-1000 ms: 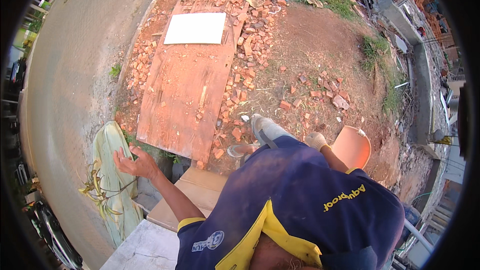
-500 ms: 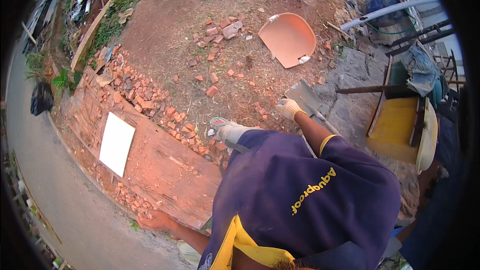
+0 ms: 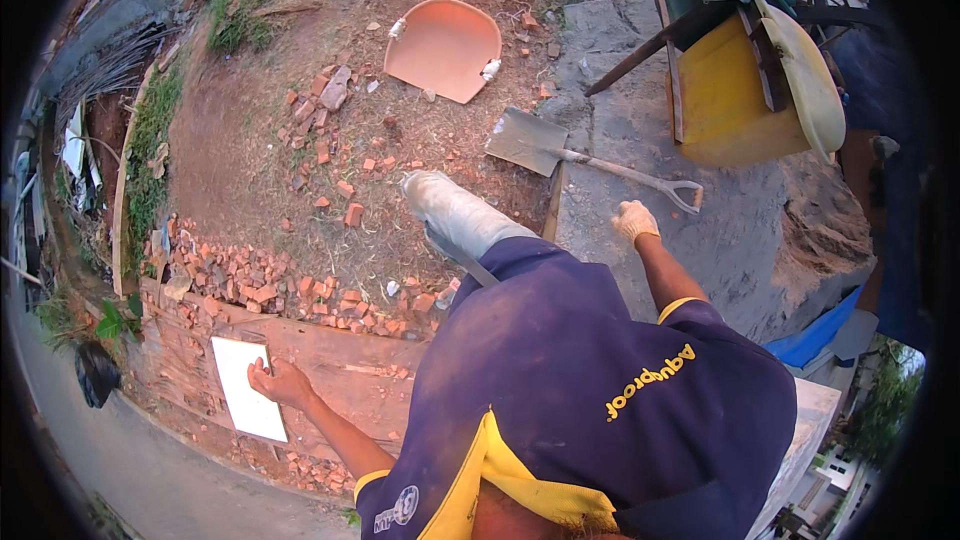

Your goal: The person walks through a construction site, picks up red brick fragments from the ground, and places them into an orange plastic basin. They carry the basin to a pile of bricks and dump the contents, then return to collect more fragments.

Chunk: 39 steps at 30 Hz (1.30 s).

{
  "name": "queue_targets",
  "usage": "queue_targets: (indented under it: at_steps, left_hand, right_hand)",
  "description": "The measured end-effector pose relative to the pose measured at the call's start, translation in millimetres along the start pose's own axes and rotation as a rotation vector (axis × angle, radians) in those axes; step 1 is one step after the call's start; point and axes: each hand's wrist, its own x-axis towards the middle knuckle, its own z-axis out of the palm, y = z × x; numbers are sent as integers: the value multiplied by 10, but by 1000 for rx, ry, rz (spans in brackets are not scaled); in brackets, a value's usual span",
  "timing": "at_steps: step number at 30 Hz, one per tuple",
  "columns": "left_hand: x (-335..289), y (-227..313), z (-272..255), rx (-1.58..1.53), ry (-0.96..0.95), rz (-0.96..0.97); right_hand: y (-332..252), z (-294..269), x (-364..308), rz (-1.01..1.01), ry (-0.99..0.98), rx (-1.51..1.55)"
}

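Observation:
My bare left hand (image 3: 280, 382) is in front of the right edge of a white rectangular board (image 3: 240, 387); I cannot tell whether they touch. Its fingers are curled in, with no object showing between them. My right hand (image 3: 634, 221), in a pale work glove, is closed in a fist at the right, just below the handle of a shovel (image 3: 531, 140). A gap shows between fist and handle. The shovel's blade points left, over the edge of a grey slab. Beyond it sits an orange scoop-shaped pan (image 3: 443, 48) with white wrappings at two corners.
Broken brick pieces (image 3: 262, 280) line a reddish wooden sheet (image 3: 330, 340) at left. More bricks (image 3: 318, 100) are scattered ahead. A yellow container (image 3: 735, 85) with a timber piece stands at right on the grey slab (image 3: 620, 60). A black bag (image 3: 97, 375) lies by the paved road (image 3: 60, 420).
The view has turned, shifting the pan and shovel leftward. My left hand has gone from the rubble's lower edge to the white board. My right hand has moved from the blade to below the handle.

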Motion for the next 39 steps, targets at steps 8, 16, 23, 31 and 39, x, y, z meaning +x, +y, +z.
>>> queue_targets:
  at_steps: [8, 16, 23, 31, 39]
  left_hand:
    - [-374, -406, -84, 158, -271, -207]
    - [-1179, -422, -490, 541, -831, -375]
    - [-2092, 434, -298, 374, -1122, -323]
    - [-2464, 1053, 61, 223, -1156, -468]
    - [-2330, 1129, -137, 428, -1099, -619]
  right_hand:
    - [677, 108, 904, 78, -56, -34]
    - [105, 592, 1967, -23, -127, -242]
    - [-367, 1576, 3437, -180, -59, -471]
    - [-374, 1947, 3951, -143, -26, -497]
    - [-282, 1974, 4031, 24, -182, -453]
